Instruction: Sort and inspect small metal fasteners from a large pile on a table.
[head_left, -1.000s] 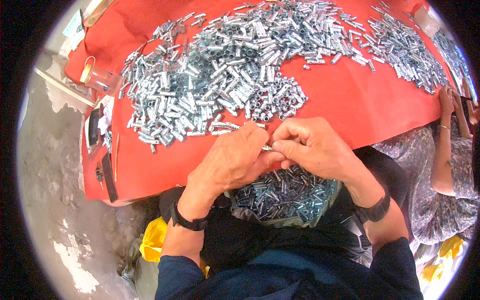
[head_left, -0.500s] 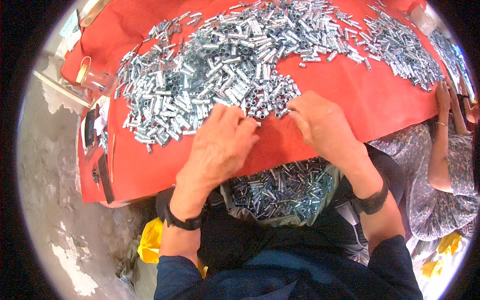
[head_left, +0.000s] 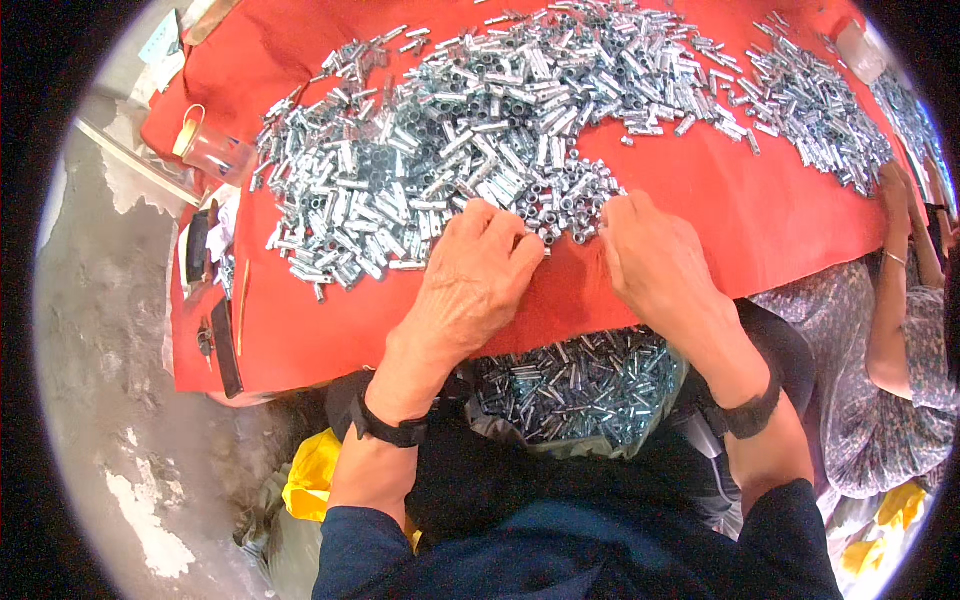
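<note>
A broad heap of short shiny metal tubes [head_left: 390,205] covers much of the red cloth [head_left: 770,205]. Along its near edge, a cluster of shorter metal rings [head_left: 575,185] sits between my two hands. My left hand [head_left: 475,265] is at the near edge of the heap, fingers bent and closed, with a small metal piece by its fingertips. Just right of the rings is my right hand [head_left: 650,250], its thumb and fingers pinched together. Whatever either hand holds is hidden by the fingers. Below, an open lined container [head_left: 600,445] is full of metal pieces.
A second pile of metal tubes [head_left: 815,125] lies at the far right, near another person's hand [head_left: 893,200]. On the left are a clear plastic jar [head_left: 215,150] and a dark flat strip [head_left: 226,350]. A yellow bag [head_left: 312,475] is low at the left.
The whole view has shifted, so the cloth and heap appear slightly farther right. My right hand's fingers have drawn in a little from the rings; my left hand stays at the heap's near edge.
</note>
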